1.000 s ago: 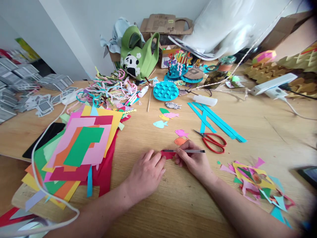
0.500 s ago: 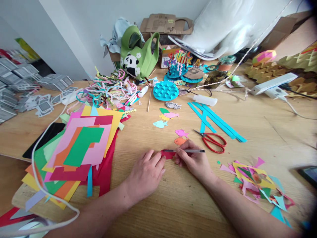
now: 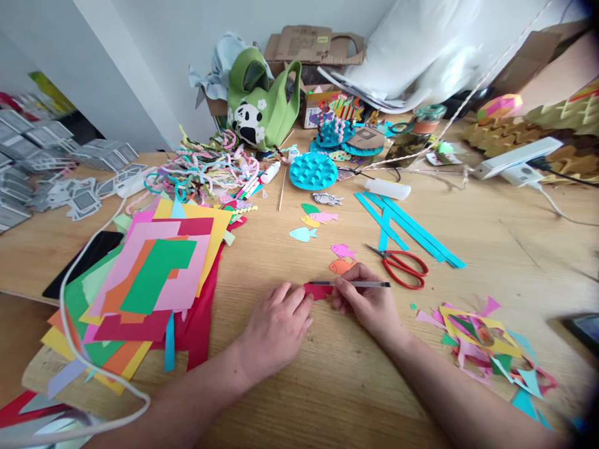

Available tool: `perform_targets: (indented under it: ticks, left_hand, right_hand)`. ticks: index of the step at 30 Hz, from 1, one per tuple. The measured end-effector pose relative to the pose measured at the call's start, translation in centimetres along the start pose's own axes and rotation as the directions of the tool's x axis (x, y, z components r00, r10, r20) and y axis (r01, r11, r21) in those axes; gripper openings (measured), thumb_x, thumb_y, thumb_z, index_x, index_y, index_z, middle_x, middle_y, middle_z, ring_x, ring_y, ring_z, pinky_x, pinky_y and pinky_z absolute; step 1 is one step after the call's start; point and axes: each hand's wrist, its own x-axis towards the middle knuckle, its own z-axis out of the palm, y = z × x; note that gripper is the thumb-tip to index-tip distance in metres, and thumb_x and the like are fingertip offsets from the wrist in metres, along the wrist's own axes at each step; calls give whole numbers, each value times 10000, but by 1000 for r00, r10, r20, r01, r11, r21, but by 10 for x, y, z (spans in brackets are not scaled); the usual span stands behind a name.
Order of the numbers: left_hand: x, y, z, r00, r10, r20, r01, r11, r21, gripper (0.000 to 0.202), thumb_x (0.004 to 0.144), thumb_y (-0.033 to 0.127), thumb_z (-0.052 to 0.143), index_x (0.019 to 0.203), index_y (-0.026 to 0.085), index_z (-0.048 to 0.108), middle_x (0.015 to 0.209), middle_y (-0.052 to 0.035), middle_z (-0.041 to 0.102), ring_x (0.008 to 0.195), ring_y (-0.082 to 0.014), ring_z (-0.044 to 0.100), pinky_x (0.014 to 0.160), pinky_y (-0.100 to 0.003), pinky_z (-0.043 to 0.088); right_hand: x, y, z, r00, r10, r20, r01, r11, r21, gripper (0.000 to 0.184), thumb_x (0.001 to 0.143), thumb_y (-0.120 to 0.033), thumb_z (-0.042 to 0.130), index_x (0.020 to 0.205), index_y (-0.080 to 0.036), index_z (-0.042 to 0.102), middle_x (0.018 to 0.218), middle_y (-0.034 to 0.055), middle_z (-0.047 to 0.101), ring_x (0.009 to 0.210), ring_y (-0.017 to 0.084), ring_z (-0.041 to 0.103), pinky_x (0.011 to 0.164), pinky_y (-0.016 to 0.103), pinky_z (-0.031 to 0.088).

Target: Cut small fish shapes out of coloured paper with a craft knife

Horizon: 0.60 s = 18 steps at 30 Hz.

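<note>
In the middle of the frame, the right hand [image 3: 367, 304] grips a pen [image 3: 373, 284] over a small piece of red paper [image 3: 321, 291]. The left hand [image 3: 275, 321] rests its fingers on the paper's left end; whether it pinches or only presses, I cannot tell. Drawing on the paper looks like the step in hand; the next move seems to call for a steady sheet and controlled strokes.

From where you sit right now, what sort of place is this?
Probably a craft workspace: cut-out paper fish, red-handled scissors and a stack of coloured paper lie on a wooden table.
</note>
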Motion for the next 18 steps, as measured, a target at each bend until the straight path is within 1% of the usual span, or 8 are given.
perform_targets:
  ticks: [2, 7, 12, 18]
  left_hand:
    - [0, 0, 0, 1000, 3, 1, -3, 1000, 2, 341, 961, 275, 486, 1270, 148, 553, 1217, -84, 602, 1149, -274, 494, 1008, -427, 442]
    - [0, 1, 1, 1000, -1, -5, 1, 1000, -4, 339, 959, 275, 492, 1266, 146, 553, 1212, -79, 601, 1136, -272, 496, 1006, -428, 444]
    - [-1, 1, 0, 1000, -2, -1, 2, 1000, -9, 343, 960, 271, 487, 1272, 144, 548, 1216, -78, 598, 1136, -271, 493, 1008, -428, 441]
    - [-1, 1, 2, 1000, -13, -15, 13, 1000, -9, 346, 959, 284, 492, 1274, 154, 550, 1232, -81, 593, 1151, -270, 489, 1005, -428, 440]
  right_hand:
    - [0, 0, 0, 1000, -1, -2, 1, 1000, -3, 374, 763, -490, 738, 713, -205, 501, 495, -4, 631, 402, 114, 568, 381, 202, 456]
    - [0, 2, -1, 999, -4, 42, 4, 1000, -6, 365, 774, -484, 729, 716, -207, 497, 503, -3, 635, 402, 110, 562, 386, 202, 459]
    - [0, 2, -1, 1000, -15, -10, 15, 1000, -7, 342, 785, -458, 723, 716, -206, 502, 504, -8, 626, 402, 112, 562, 379, 204, 456]
    - [-1, 1, -1, 998, -49, -29, 48, 998, -28, 313, 821, -425, 688, 703, -209, 496, 496, -14, 611, 383, 99, 529, 366, 193, 418]
